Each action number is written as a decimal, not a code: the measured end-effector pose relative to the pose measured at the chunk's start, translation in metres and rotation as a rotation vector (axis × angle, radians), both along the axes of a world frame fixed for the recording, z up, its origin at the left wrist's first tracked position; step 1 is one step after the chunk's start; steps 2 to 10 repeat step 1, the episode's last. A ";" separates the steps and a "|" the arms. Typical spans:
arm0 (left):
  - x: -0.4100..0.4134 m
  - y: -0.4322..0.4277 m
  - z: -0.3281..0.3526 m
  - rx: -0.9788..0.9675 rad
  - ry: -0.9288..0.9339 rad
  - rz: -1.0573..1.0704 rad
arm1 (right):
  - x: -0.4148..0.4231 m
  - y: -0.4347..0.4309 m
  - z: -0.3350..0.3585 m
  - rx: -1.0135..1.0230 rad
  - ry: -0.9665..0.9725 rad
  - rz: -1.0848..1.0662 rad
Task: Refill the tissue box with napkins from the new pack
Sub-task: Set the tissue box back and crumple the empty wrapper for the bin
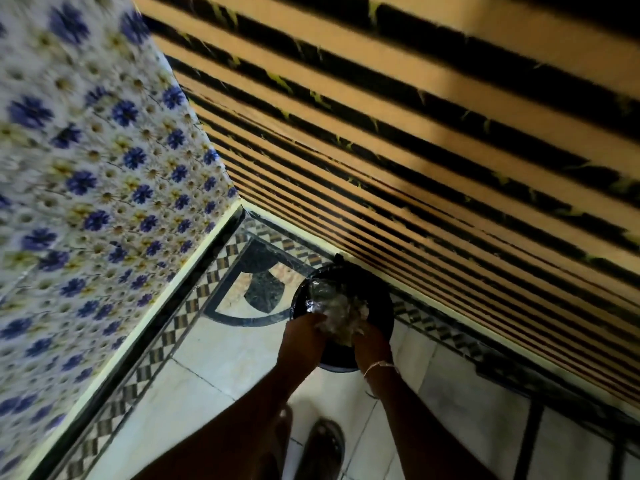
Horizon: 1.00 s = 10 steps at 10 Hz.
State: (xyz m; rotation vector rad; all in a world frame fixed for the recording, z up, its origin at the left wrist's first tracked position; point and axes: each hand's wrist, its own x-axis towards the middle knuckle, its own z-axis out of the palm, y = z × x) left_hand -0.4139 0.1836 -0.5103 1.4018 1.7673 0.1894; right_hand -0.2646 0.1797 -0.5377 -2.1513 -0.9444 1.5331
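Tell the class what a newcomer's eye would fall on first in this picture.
The striped orange-and-black wall on the right and the blue-flowered wall on the left meet in a corner. Low in that corner, the left hand and right hand hold crumpled clear plastic over a black bin on the patterned floor.

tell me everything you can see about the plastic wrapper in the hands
The wrapper is thin clear plastic, crumpled into a loose shiny wad with pale glints. It is held over the mouth of the black bin in the floor corner. The left hand grips its near left side, the right hand its near right side. Blur hides any print or contents.
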 end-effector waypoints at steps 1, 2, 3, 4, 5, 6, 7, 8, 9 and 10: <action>0.002 0.000 0.054 0.053 -0.003 0.008 | -0.007 -0.010 0.054 0.021 -0.002 -0.032; 0.002 0.000 0.054 0.053 -0.003 0.008 | -0.007 -0.010 0.054 0.021 -0.002 -0.032; 0.002 0.000 0.054 0.053 -0.003 0.008 | -0.007 -0.010 0.054 0.021 -0.002 -0.032; 0.002 0.000 0.054 0.053 -0.003 0.008 | -0.007 -0.010 0.054 0.021 -0.002 -0.032; 0.002 0.000 0.054 0.053 -0.003 0.008 | -0.007 -0.010 0.054 0.021 -0.002 -0.032; 0.002 0.000 0.054 0.053 -0.003 0.008 | -0.007 -0.010 0.054 0.021 -0.002 -0.032; 0.002 0.000 0.054 0.053 -0.003 0.008 | -0.007 -0.010 0.054 0.021 -0.002 -0.032; 0.002 0.000 0.054 0.053 -0.003 0.008 | -0.007 -0.010 0.054 0.021 -0.002 -0.032; 0.002 0.000 0.054 0.053 -0.003 0.008 | -0.007 -0.010 0.054 0.021 -0.002 -0.032; 0.002 0.000 0.054 0.053 -0.003 0.008 | -0.007 -0.010 0.054 0.021 -0.002 -0.032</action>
